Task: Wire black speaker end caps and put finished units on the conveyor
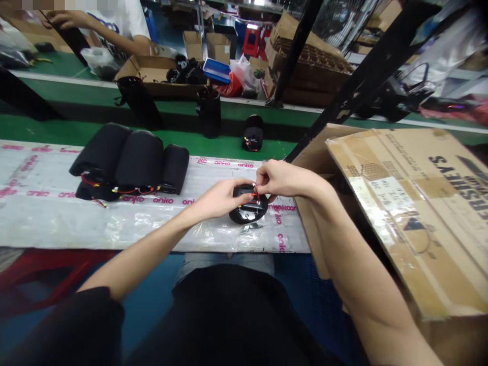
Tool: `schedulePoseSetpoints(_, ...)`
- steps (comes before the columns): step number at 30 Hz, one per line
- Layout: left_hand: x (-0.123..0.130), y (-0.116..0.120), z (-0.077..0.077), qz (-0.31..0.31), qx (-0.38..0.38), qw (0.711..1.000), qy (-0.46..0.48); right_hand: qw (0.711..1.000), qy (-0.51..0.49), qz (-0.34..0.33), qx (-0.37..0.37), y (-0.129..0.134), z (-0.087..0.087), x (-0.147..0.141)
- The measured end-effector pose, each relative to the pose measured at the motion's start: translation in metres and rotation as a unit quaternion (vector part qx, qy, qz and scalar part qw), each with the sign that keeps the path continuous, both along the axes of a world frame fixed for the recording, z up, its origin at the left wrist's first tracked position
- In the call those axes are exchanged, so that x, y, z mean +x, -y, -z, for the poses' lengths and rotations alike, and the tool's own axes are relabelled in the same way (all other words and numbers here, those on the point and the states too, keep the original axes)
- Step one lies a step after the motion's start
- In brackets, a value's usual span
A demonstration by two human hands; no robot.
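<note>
Black, glossy and round-ended, the unit [247, 216] sits on the worktop [208, 234], whose pale plastic covering carries pink lettering. Both hands meet over its top, close together: the right hand [279, 178] pinches the thin red wires [258, 192] between thumb and finger, while the left hand [227, 197] lies against the unit's far left side, its thumb near the wires; whether it grips them I cannot tell. To the left, black cylinders [139, 157] lie side by side, near the unit. A cardboard box [407, 203] stands at the right.
</note>
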State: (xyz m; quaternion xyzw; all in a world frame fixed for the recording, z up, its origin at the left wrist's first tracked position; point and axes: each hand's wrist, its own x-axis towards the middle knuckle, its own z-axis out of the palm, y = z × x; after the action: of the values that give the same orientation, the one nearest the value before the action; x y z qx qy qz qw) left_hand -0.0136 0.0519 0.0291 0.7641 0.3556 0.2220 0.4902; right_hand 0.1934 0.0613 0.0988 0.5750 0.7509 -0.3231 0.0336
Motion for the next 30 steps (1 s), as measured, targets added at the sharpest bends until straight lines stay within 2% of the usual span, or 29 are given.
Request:
schedulePoseSetpoints(2,-0.007,-0.009,-0.013,0.003,0.018,0.999,-0.029,0.999,0.010,0.004,-0.040,-0.006,-0.005,-0.003)
schedulePoseSetpoints(4,-0.011,-0.019,-0.029,0.008,0.038,0.994,-0.099,0.998,0.014,0.004,-0.058,-0.008,-0.007,-0.004)
schedulePoseSetpoints(7,-0.008,-0.029,-0.049,0.064,0.087,0.969,-0.222,0.998,0.004,0.010,-0.067,-0.008,-0.005,-0.003)
schedulePoseSetpoints(9,0.000,-0.031,-0.057,0.099,0.123,0.951,-0.267,0.997,-0.004,0.013,-0.071,-0.006,-0.002,-0.001)
schedulePoseSetpoints(11,0.011,-0.031,-0.063,0.100,0.152,0.938,-0.296,0.998,-0.004,0.011,-0.054,-0.004,0.001,0.002)
schedulePoseSetpoints(14,0.026,-0.033,-0.071,0.089,0.167,0.925,-0.330,1.000,0.000,-0.012,0.012,0.001,0.002,0.005)
schedulePoseSetpoints(17,0.036,-0.039,-0.076,0.105,0.129,0.923,-0.347,0.997,-0.005,-0.047,0.056,0.005,-0.002,0.005)
schedulePoseSetpoints(20,0.037,-0.042,-0.076,0.104,0.112,0.923,-0.354,0.992,0.035,-0.068,0.096,0.007,-0.004,0.000)
schedulePoseSetpoints(23,0.024,-0.042,-0.072,0.097,0.119,0.934,-0.323,0.987,0.064,-0.075,0.126,0.008,-0.002,-0.008)
schedulePoseSetpoints(26,0.007,-0.041,-0.067,0.111,0.050,0.949,-0.289,0.983,0.085,-0.080,0.140,0.006,0.002,-0.015)
schedulePoseSetpoints(28,0.000,-0.038,-0.064,0.103,0.012,0.949,-0.299,0.980,0.112,-0.088,0.140,0.004,0.003,-0.019)
schedulePoseSetpoints(30,0.000,-0.033,-0.064,0.101,0.010,0.943,-0.316,0.980,0.125,-0.087,0.128,0.002,0.003,-0.021)
